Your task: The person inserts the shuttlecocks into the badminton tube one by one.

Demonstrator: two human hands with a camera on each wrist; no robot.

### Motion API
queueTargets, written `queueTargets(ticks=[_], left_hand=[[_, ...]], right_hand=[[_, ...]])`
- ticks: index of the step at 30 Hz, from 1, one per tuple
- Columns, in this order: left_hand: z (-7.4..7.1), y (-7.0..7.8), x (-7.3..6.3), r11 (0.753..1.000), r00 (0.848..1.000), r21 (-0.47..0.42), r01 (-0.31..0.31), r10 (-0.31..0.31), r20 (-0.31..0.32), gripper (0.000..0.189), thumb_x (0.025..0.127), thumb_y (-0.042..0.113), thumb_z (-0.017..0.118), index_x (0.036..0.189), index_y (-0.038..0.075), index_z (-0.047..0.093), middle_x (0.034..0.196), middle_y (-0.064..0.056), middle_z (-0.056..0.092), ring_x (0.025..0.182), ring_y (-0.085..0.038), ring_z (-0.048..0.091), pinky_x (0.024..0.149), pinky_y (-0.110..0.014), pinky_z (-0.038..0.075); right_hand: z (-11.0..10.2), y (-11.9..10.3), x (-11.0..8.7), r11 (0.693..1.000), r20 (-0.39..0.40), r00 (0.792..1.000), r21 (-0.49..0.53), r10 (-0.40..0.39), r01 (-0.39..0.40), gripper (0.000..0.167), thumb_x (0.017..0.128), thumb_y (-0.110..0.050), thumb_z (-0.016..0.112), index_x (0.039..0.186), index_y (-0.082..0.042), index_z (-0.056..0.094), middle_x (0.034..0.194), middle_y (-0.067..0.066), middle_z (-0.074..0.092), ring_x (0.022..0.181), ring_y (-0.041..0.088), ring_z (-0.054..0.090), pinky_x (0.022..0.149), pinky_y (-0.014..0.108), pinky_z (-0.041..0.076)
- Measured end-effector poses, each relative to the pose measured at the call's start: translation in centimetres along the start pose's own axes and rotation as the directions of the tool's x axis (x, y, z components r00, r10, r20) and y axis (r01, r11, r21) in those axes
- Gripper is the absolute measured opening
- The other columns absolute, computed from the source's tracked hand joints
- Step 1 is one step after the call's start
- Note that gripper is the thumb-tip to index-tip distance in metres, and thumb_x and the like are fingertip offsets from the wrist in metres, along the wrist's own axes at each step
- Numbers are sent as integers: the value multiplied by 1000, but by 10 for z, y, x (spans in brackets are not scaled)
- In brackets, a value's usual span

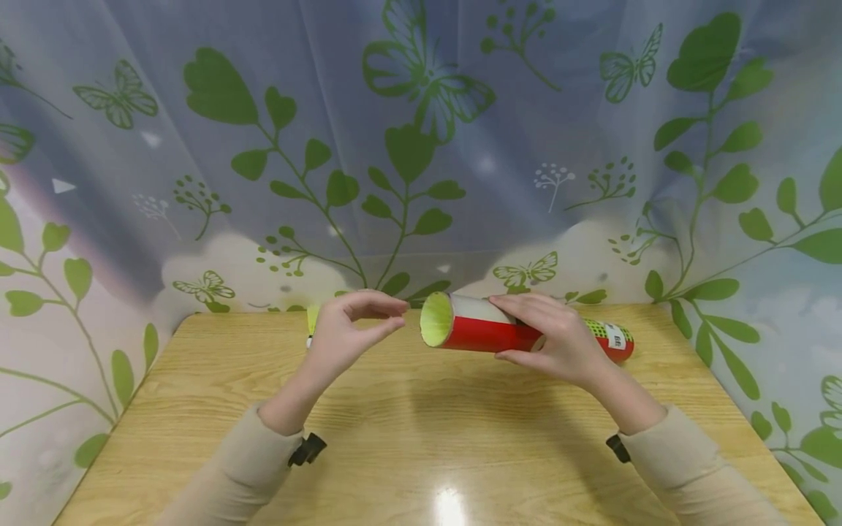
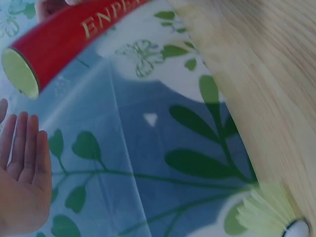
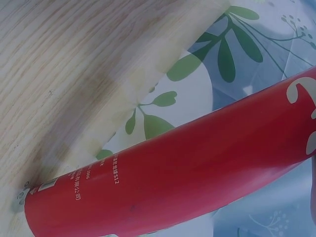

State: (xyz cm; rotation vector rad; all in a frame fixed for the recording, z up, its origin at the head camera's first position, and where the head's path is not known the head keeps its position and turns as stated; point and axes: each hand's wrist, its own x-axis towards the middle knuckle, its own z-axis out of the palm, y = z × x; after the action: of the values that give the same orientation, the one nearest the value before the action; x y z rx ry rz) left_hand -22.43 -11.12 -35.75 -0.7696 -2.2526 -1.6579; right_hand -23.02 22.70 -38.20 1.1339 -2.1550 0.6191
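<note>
My right hand [image 1: 559,336] grips a red shuttlecock tube [image 1: 483,334] around its middle. The tube is raised at its left end, and its mouth faces left with ribbed yellow-green showing inside; its far end lies low over the table. Just left of that mouth, my left hand [image 1: 349,325] is held up, thumb and fingers extended with nothing between them. In the left wrist view, the straight fingers of the left hand [image 2: 24,168] stand apart from the tube [image 2: 59,47]. A yellow shuttlecock [image 2: 269,210] with a white tip is on the table, partly hidden behind the left hand in the head view.
Both hands are over a wood-grain table [image 1: 421,438]. A curtain [image 1: 316,219] printed with green leaves and butterflies hangs along the table's back edge and both sides. Dark wrist devices [image 1: 307,449] sit at the sleeve cuffs.
</note>
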Motion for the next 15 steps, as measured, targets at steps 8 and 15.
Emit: queueTargets(ticks=[8, 15], left_hand=[[-20, -23, -1, 997, 999, 81, 9, -4, -54, 17, 90, -2, 83, 107, -1, 81, 105, -19, 81, 88, 5, 72, 91, -32, 64], [-36, -54, -6, 990, 998, 139, -19, 27, -58, 15, 90, -2, 82, 104, -2, 81, 104, -19, 80, 90, 6, 70, 90, -16, 58]], right_hand=[[0, 1, 0, 1000, -5, 1000, 9, -6, 6, 71, 76, -29, 98, 138, -7, 70, 129, 10, 77, 115, 31, 75, 116, 30, 50], [0, 1, 1, 1000, -10, 1000, 12, -18, 18, 71, 77, -29, 97, 138, -6, 69, 129, 11, 77, 114, 32, 75, 113, 36, 53]])
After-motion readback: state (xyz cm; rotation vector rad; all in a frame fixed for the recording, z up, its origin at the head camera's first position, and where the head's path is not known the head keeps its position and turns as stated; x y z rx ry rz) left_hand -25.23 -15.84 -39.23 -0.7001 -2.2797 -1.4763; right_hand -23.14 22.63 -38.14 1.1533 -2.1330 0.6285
